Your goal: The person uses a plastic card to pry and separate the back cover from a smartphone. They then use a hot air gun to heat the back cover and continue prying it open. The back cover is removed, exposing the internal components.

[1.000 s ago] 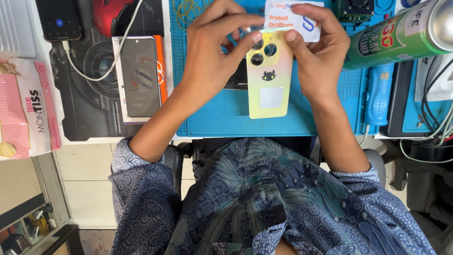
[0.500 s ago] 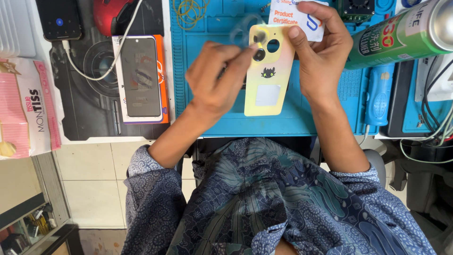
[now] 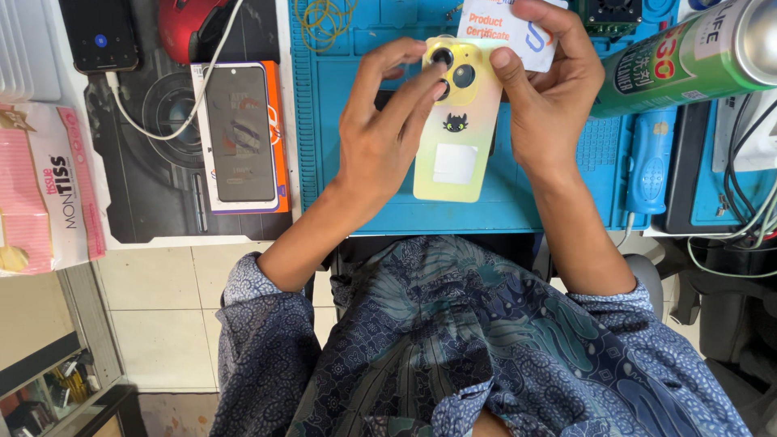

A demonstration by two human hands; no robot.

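Observation:
A pale yellow phone (image 3: 457,154) is held back-up over the blue work mat (image 3: 348,186); its back shows two round camera lenses, a small black sticker and a white square label. My right hand (image 3: 550,113) grips its right edge, with a white printed card (image 3: 506,24) pinched behind the phone's top. My left hand (image 3: 380,137) comes in from the left, its fingertips closed on the camera corner and one finger lying across a lens.
A green spray can (image 3: 688,57) lies at the upper right, with a blue tool (image 3: 647,162) and cables (image 3: 745,210) beside it. A dark phone on an orange box (image 3: 241,137), a charging black phone (image 3: 99,34), a red mouse (image 3: 190,24) and a pink tissue pack (image 3: 40,186) lie at left.
My left hand had pulled back off the phone half a second ago; it is now on the camera corner again. The phone sits slightly lower and straighter.

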